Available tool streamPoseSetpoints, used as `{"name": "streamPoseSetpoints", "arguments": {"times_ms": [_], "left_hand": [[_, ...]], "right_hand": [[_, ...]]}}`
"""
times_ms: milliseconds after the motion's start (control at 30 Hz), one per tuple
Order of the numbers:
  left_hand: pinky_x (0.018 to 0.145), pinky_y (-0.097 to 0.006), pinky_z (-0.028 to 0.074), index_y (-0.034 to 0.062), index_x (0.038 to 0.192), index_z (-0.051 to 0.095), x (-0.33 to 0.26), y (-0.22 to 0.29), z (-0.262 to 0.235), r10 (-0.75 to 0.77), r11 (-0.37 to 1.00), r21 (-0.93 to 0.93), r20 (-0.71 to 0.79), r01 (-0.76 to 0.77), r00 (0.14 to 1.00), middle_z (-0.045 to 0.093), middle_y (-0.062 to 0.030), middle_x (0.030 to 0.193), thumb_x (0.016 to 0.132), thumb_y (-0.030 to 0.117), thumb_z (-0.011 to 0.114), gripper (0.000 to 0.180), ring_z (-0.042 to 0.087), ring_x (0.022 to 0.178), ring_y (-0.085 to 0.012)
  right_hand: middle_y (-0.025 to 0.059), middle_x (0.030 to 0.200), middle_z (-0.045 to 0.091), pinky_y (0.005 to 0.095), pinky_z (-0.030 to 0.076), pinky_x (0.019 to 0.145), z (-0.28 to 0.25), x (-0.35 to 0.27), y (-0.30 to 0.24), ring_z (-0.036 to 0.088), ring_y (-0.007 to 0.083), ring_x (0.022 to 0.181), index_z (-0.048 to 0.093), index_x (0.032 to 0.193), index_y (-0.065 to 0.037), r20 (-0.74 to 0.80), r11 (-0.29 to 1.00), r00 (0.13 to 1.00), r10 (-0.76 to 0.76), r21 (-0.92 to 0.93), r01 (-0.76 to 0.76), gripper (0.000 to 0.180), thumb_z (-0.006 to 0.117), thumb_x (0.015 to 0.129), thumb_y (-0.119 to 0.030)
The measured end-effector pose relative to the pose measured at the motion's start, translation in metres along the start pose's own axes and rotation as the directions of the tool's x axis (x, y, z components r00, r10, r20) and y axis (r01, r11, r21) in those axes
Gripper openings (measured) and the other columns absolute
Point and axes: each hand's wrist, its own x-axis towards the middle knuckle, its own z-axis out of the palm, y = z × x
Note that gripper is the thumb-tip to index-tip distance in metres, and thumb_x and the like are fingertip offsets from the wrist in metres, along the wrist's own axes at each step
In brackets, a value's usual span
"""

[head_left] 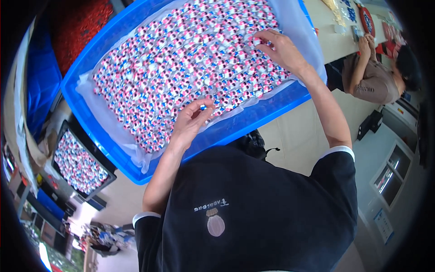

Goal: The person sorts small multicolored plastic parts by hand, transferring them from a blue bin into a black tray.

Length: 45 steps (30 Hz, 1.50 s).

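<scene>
A large blue plastic tub (272, 113) lies before me, lined with a thin white sheet (301, 50). Small pink, white and blue figurines (181, 59) cover the sheet in a dense layer. At the tub's near side, my left hand (189, 121) pinches a small piece between thumb and fingertips, just above the others. My right hand (283, 51) reaches over the right part of the layer. Its thumb and forefinger close around another small figurine (257, 41), partly hidden by the fingers.
A black crate (81, 165) of similar pieces stands lower left of the tub. Red small parts (86, 29) fill a container at the far left, beside blue sheeting (43, 86). At right, another person (371, 81) works at a pale table (331, 38) holding a red round tray (366, 20).
</scene>
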Motion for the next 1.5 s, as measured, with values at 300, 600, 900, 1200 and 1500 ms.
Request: {"name": "streamPoseSetpoints", "arguments": {"times_ms": [300, 600, 900, 1200, 1500], "left_hand": [[0.057, -0.020, 0.041, 0.0075, 0.105, 0.062, -0.014, -0.004, -0.022, 0.113, 0.915, 0.400, -0.136, -0.050, 0.984, 0.058, 0.0027, 0.074, 0.086, 0.013, 0.062, 0.020, 0.050, 0.064, -0.0037], [0.055, -0.019, 0.040, 0.0075, 0.107, 0.061, -0.016, -0.014, -0.032, 0.120, 0.936, 0.344, -0.116, -0.073, 0.986, 0.057, 0.0044, 0.081, 0.087, 0.011, 0.060, 0.020, 0.048, 0.062, -0.0018], [0.056, -0.018, 0.041, 0.0065, 0.108, 0.061, -0.011, -0.004, -0.026, 0.087, 0.940, 0.338, -0.091, -0.051, 0.992, 0.057, 0.0043, 0.087, 0.087, 0.011, 0.060, 0.021, 0.049, 0.066, -0.0023], [0.054, -0.019, 0.038, 0.0079, 0.106, 0.061, -0.007, -0.004, -0.020, 0.077, 0.926, 0.377, -0.100, -0.034, 0.992, 0.057, 0.0034, 0.074, 0.087, 0.012, 0.060, 0.020, 0.048, 0.062, -0.0023], [0.053, -0.019, 0.036, 0.0080, 0.106, 0.061, -0.004, -0.001, -0.018, 0.066, 0.931, 0.363, -0.070, -0.036, 0.995, 0.055, 0.0041, 0.072, 0.087, 0.012, 0.060, 0.019, 0.045, 0.060, -0.0021]], "right_hand": [[0.0123, 0.096, 0.063, 0.0364, 0.048, 0.079, 0.061, 0.016, -0.066, 0.060, 0.0273, 0.088, 0.060, 0.102, -0.003, 0.062, 0.976, 0.974, -0.216, 0.033, 0.215, 0.027, 0.065, 0.080, -0.017], [0.0127, 0.106, 0.061, 0.0389, 0.045, 0.086, -0.011, -0.019, 0.033, 0.056, 0.0318, 0.099, 0.060, 0.108, -0.005, 0.016, 0.921, 0.988, 0.152, -0.366, -0.135, 0.028, 0.060, 0.082, -0.013], [0.0164, 0.092, 0.063, 0.0442, 0.047, 0.079, -0.004, -0.018, 0.063, 0.060, 0.0356, 0.088, 0.060, 0.102, -0.005, -0.009, 0.919, 0.987, 0.158, -0.366, -0.150, 0.026, 0.063, 0.078, -0.012], [0.0196, 0.082, 0.063, 0.0458, 0.049, 0.073, -0.004, -0.008, 0.077, 0.061, 0.0371, 0.082, 0.049, 0.109, -0.006, 0.093, 0.899, 0.986, 0.141, -0.429, -0.089, 0.039, 0.066, 0.074, -0.009], [0.0158, 0.081, 0.065, 0.0428, 0.048, 0.072, -0.007, -0.012, 0.062, 0.063, 0.0330, 0.076, 0.061, 0.094, -0.004, 0.021, 0.970, 0.984, 0.178, -0.173, -0.172, 0.021, 0.064, 0.073, -0.006]]}}
